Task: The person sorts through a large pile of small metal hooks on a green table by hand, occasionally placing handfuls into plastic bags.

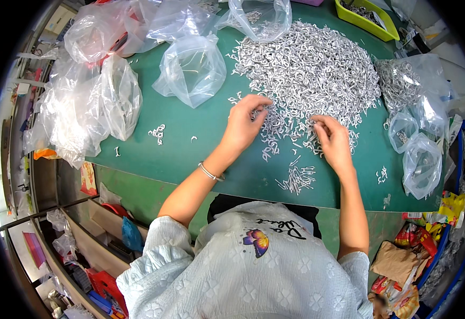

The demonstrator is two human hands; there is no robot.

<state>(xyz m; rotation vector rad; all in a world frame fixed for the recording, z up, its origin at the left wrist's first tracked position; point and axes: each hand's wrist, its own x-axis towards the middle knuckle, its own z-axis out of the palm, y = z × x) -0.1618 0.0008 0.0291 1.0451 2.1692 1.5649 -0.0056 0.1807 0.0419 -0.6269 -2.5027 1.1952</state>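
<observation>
plastic bags [78,114]: clear, crumpled, heaped over the left edge of the green tabletop [190,162]; a slack fold sliding inward could sweep nearby strays along.
stray hooks [159,134]: a small cluster toward the left end, apart from the main heap; a forearm swung wide might brush them toward the near edge.
open bag [189,87]: clear, mouth agape, between the left bags and the heap; so light that a knock could tip or shift it.
left hand [241,121]: at the heap's near left fringe, thumb and forefinger curled with a small gap; cannot tell whether they have hold of a piece.
straight pieces [297,179]: a loose bunch by the near edge, between the forearms; a dropped wrist or sleeve could push some off.
silver heap [317,69]: small curved metal pieces, spread from the middle to the far right of the tabletop; tangled ends could drag neighbours out when one is pulled.
right hand [334,146]: at the heap's near side, thumb and fingers bent almost together; any piece between them is hidden.
yellow-green bin [363,24]: at the far right corner, metal pieces inside; a bump could mix its contents with the heap.
right bags [423,165]: clear, slumped along the right edge; their overhang could make them slip off.
</observation>
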